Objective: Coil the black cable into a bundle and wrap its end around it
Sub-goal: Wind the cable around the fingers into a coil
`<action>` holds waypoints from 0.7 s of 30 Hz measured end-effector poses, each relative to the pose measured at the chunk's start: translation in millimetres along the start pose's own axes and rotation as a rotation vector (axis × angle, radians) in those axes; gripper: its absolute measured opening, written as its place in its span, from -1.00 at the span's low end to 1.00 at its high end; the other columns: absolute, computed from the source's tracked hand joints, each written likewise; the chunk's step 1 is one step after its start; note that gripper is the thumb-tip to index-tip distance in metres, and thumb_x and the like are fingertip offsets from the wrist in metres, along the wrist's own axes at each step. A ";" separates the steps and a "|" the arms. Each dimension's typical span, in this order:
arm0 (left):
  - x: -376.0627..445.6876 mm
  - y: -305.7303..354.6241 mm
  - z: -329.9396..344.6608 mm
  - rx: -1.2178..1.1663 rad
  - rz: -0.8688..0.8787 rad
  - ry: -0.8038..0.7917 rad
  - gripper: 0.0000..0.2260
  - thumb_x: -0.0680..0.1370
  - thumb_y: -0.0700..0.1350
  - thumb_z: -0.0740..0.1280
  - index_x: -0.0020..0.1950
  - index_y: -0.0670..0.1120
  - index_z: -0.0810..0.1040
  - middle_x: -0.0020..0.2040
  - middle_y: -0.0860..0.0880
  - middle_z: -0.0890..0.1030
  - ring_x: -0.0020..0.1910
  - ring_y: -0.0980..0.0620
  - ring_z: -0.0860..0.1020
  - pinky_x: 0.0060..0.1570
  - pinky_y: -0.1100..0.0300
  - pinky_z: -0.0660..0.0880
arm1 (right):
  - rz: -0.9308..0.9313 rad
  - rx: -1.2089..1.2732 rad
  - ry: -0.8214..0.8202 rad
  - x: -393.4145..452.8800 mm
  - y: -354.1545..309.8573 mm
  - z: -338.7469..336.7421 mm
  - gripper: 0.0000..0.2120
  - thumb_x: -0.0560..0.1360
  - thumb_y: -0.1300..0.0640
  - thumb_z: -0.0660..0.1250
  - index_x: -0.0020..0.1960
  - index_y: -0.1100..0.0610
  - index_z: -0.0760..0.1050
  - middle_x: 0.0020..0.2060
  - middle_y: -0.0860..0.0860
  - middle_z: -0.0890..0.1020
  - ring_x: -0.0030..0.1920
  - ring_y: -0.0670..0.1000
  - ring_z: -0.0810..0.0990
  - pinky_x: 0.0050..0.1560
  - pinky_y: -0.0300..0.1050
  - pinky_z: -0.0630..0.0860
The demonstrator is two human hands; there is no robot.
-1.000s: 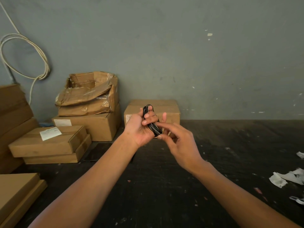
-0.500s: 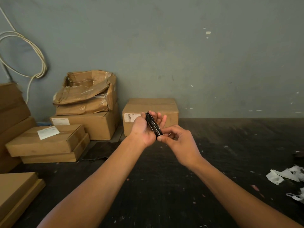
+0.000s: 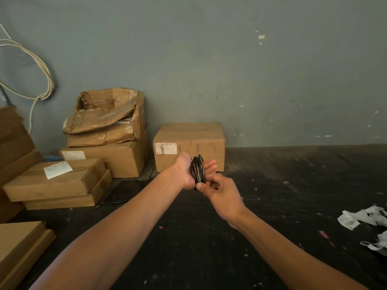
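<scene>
Black cable [image 3: 197,169] bundle (coiled) — gripped in left hand [image 3: 185,172], pinched by right hand [image 3: 219,192].

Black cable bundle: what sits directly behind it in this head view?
Behind the black cable bundle are the left hand's fingers, then a sealed cardboard box against the wall. The bundle and hands cover part of the box's front.

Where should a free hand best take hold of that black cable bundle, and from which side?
Pinch the black cable bundle across its narrow middle, coming from the right. It stands upright as a slim coil in the left hand, whose palm covers its left side; the right hand already pinches its lower end.
</scene>
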State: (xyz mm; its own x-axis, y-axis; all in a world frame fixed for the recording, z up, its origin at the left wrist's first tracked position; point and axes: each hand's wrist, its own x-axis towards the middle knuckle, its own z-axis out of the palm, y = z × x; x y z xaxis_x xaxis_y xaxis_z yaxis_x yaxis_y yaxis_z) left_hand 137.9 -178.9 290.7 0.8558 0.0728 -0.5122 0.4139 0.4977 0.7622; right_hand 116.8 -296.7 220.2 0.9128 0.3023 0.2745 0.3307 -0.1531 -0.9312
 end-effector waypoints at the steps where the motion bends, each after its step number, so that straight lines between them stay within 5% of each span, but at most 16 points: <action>1: 2.0 0.5 0.7 -0.020 0.002 0.005 -0.48 0.67 0.04 -0.14 0.08 -0.30 0.47 -0.15 -0.20 0.68 -0.09 -0.14 0.64 0.26 0.00 0.46 | -0.011 -0.019 0.013 0.5 0.2 0.9 -0.83 0.51 0.19 0.39 0.09 0.04 0.62 -0.07 0.05 0.63 -0.06 0.06 0.59 0.10 -0.01 0.58; 8: 16.1 1.0 -3.0 0.008 0.050 0.021 -0.61 0.68 -0.08 0.00 0.28 -0.25 0.51 -0.14 -0.13 0.68 -0.14 -0.06 0.65 -0.14 0.00 0.55 | -0.064 -0.068 0.043 5.9 0.0 -2.6 -0.88 0.50 0.19 0.41 0.03 0.09 0.64 -0.19 -0.03 0.56 -0.19 -0.04 0.49 0.00 -0.06 0.56; 15: 9.4 -9.8 3.7 0.213 0.208 0.037 -0.70 0.70 -0.05 0.04 0.05 -0.19 0.50 -0.09 -0.15 0.71 -0.26 -0.05 0.66 -0.33 0.07 0.62 | -0.012 -0.075 0.098 14.1 9.4 -2.9 -0.87 0.52 0.17 0.38 0.06 0.08 0.62 -0.13 0.11 0.59 -0.20 -0.03 0.51 -0.05 -0.16 0.57; 18: 13.6 -19.0 4.5 0.431 0.355 0.088 -0.70 0.67 -0.08 0.08 0.06 -0.20 0.55 -0.09 -0.16 0.72 -0.12 -0.09 0.68 -0.07 0.01 0.63 | 0.061 0.049 0.117 16.8 11.7 -5.4 -0.85 0.53 0.18 0.37 0.09 0.08 0.62 -0.09 0.14 0.65 -0.09 0.12 0.61 0.08 -0.08 0.60; 21: 12.0 -29.1 -2.0 0.733 0.559 0.038 -0.68 0.66 -0.09 0.10 0.07 -0.17 0.62 0.01 -0.21 0.67 -0.03 -0.05 0.59 -0.07 0.16 0.48 | 0.205 0.256 0.142 19.2 9.5 -13.1 -0.84 0.54 0.16 0.36 0.10 0.10 0.63 -0.09 0.07 0.69 -0.13 0.00 0.58 -0.09 -0.19 0.53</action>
State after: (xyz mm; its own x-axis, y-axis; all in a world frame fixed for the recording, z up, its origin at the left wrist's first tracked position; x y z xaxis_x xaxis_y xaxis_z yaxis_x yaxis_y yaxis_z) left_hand 135.5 -190.8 261.5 0.9850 0.1726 0.0028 0.0480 -0.2894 0.9560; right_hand 140.6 -304.7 219.8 0.9842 0.1528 0.0895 0.0829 0.0491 -0.9953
